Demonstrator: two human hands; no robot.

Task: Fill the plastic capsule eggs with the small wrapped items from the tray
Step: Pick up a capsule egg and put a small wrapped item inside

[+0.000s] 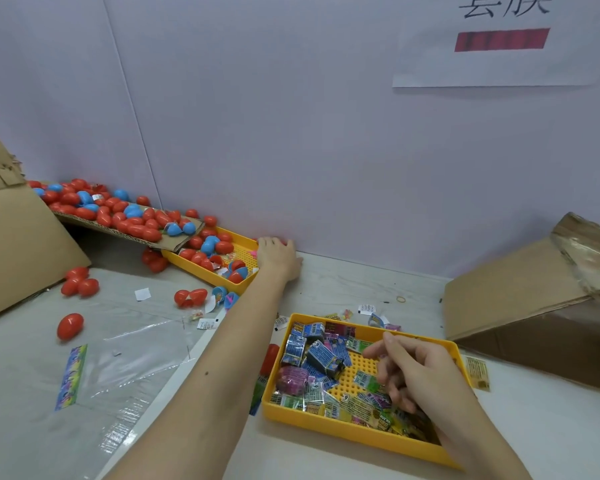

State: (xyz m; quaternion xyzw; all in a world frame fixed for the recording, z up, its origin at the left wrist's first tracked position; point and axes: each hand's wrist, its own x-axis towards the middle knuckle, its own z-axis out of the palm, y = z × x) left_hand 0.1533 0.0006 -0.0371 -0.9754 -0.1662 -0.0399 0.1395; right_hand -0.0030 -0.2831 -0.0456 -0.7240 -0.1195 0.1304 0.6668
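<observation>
Looks like the fetch step: left hand [278, 257] is stretched to the bench's far edge, cupped over a red egg [284, 242] by the wall, just beside the egg tray [246, 242]. Right hand [409, 372] hovers, fingers loosely curled and holding nothing, over the packets [321, 355] in the near tray [329, 426]. Next it needs to pinch one packet.

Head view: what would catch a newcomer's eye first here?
The heap of red and blue eggs spilling down a cardboard ramp at far left into a yellow tray. Next, the near tray of wrapped items, with the right hand over it. The left hand reaches to the wall, over something red.
</observation>
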